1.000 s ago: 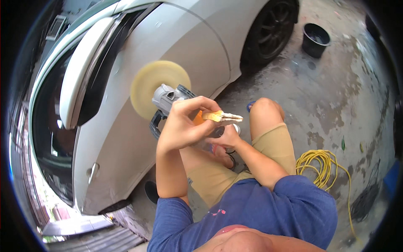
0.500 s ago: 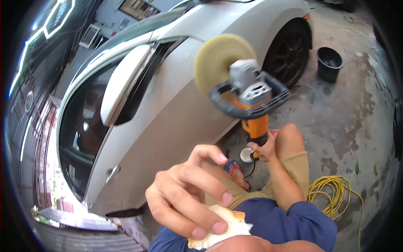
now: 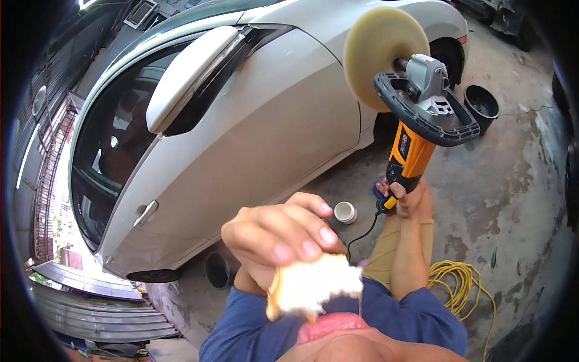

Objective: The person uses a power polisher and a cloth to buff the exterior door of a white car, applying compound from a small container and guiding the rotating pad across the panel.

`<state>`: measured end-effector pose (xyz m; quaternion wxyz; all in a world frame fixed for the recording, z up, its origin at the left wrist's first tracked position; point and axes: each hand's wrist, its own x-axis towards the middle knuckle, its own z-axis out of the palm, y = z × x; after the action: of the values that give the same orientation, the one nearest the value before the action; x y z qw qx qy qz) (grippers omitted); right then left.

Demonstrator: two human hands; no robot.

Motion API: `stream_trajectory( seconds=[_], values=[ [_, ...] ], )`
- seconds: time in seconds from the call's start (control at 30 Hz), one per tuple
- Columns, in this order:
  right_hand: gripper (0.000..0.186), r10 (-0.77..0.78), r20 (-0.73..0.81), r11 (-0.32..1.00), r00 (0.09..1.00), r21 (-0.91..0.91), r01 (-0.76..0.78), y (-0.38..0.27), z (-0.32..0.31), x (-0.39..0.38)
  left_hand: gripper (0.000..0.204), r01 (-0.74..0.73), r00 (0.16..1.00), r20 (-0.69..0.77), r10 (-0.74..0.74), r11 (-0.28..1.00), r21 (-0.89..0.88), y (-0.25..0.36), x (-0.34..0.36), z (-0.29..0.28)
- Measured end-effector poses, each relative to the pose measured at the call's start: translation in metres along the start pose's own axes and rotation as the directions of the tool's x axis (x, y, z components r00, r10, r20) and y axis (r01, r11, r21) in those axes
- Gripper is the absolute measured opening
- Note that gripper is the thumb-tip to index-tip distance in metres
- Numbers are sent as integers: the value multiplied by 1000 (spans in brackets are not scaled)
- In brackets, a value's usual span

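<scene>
My left hand (image 3: 280, 232) is closed on a bitten piece of white bread (image 3: 313, 283), held just above my mouth at the bottom centre. My right hand (image 3: 407, 198) grips the lower handle of an orange, black and grey polisher (image 3: 412, 151), raised upright at the right. Its round yellow pad (image 3: 374, 51) faces the white car (image 3: 259, 127), in front of the door and fender; whether it touches the bodywork I cannot tell. A black loop handle surrounds the tool's grey head, and a black cord hangs from its base.
A black bucket (image 3: 491, 117) stands by the front wheel (image 3: 449, 54). A white tub (image 3: 345, 211) sits beside the car, and a dark container (image 3: 219, 270) lies lower left. A yellow cable coil (image 3: 452, 283) is at lower right. The side mirror (image 3: 190, 75) juts out.
The polisher has swung up and right from over the door. My left hand has brought the bread down to my mouth, then lifted it slightly away.
</scene>
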<state>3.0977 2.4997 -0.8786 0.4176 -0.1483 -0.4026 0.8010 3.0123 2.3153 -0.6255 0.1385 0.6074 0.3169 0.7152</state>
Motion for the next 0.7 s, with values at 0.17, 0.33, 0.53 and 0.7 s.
stream_trajectory(
  seconds=[0.17, 0.33, 0.53, 0.7],
  values=[
    [43, -3, 16, 1000, 1000, -10, 3, -1, -3, 0, 44, 166, 975, -164, -152, 983, 74, -20, -9, -26],
    [54, 21, 30, 999, 999, 38, -22, 10, -6, 3, 48, 198, 950, -227, -214, 976, -94, -38, -25, -46],
    [56, -5, -7, 998, 1000, 63, 6, 17, 0, 5, 45, 230, 919, -231, -319, 911, -343, -44, -36, -47],
    [53, -41, -85, 999, 996, 22, 43, 21, 0, 6, 44, 274, 862, -199, -467, 757, -593, -52, -45, -39]
  ],
)
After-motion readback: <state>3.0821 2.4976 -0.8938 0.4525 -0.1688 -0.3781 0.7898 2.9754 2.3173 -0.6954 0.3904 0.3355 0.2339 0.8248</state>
